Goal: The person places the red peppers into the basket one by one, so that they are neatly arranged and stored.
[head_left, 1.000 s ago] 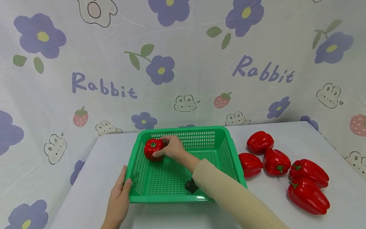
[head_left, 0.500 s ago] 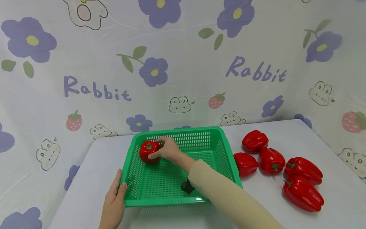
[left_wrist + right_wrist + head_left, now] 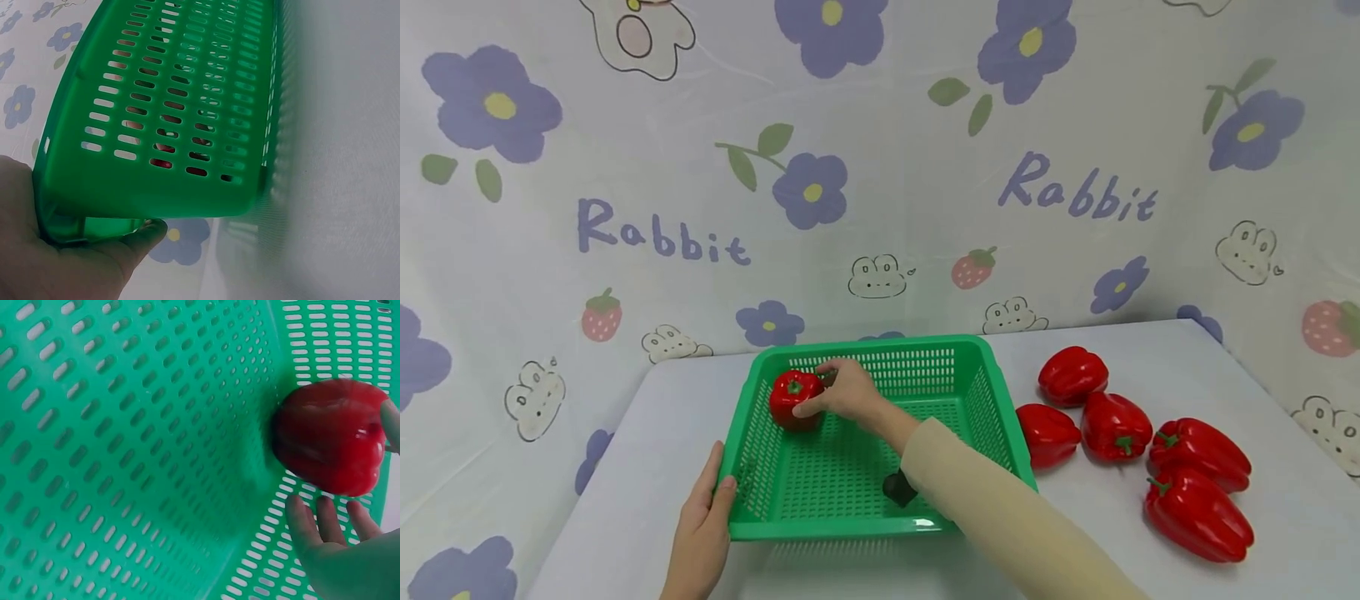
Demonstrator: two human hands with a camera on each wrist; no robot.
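- Centrally, a green basket [image 3: 842, 529] of slotted plastic rests on a white table [image 3: 662, 442]; sides are the person's own.
- Left hand [image 3: 700, 529]: grips the basket's left rim toward its near corner, the thumb laid over the top edge and the other fingers along the outside. The left wrist view shows this hand curled about the rim, next to the slotted wall.
- Right arm: a beige sleeve [image 3: 1000, 508] slants in from the near right, crosses the near rim and leaves the wrist bare above the basket. A small black object [image 3: 898, 489] shows beside the cuff.
- Right hand [image 3: 852, 393]: reaches to the far left of the basket, thumb on the near side and index finger on the far side of a red bell pepper [image 3: 790, 404]. Its grip is slack: the right wrist view shows three spread fingers apart from the pepper. Whether the thumb touches it, I cannot tell.
- That pepper: inside the basket, in the far left corner, green stem uppermost.
- Five other bell peppers [image 3: 1114, 423]: clustered on the table to the basket's right, lying on their sides, several touching.
- Behind: a pale curtain [image 3: 917, 200] printed with purple flowers, strawberries, rabbits and the word "Rabbit".
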